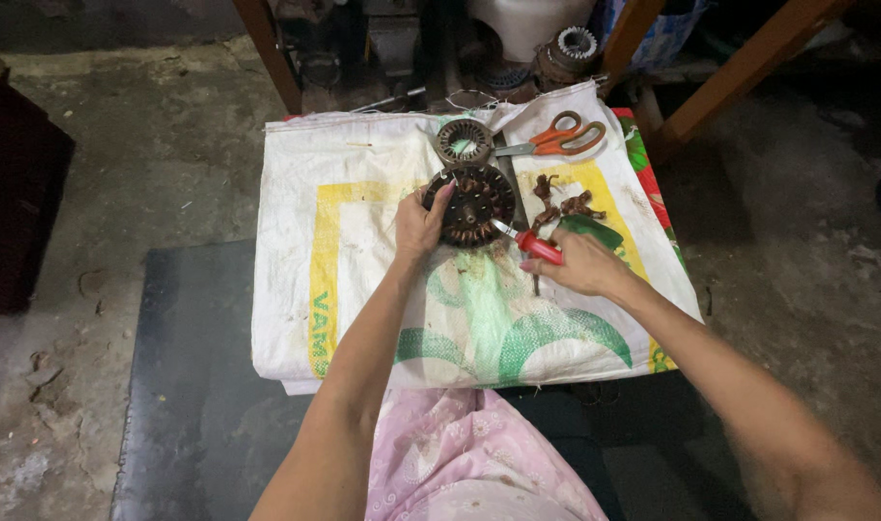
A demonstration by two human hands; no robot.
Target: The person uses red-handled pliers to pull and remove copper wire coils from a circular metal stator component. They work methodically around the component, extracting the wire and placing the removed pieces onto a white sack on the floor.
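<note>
A dark round motor stator (474, 205) with brown copper windings lies on a white woven sack (363, 241). My left hand (419, 228) grips its left edge, fingers curled over the rim. My right hand (583, 263) holds a red-handled tool (535, 246), its metal tip touching the stator's lower right side. A small pile of cut brown wire pieces (561, 205) lies just right of the stator.
Orange-handled scissors (556, 138) and a smaller grey ring-shaped stator (462, 142) lie at the sack's far edge. A green tool handle (595, 232) lies by my right hand. Wooden legs (740, 72) and more motor parts (566, 48) stand beyond. Concrete floor surrounds.
</note>
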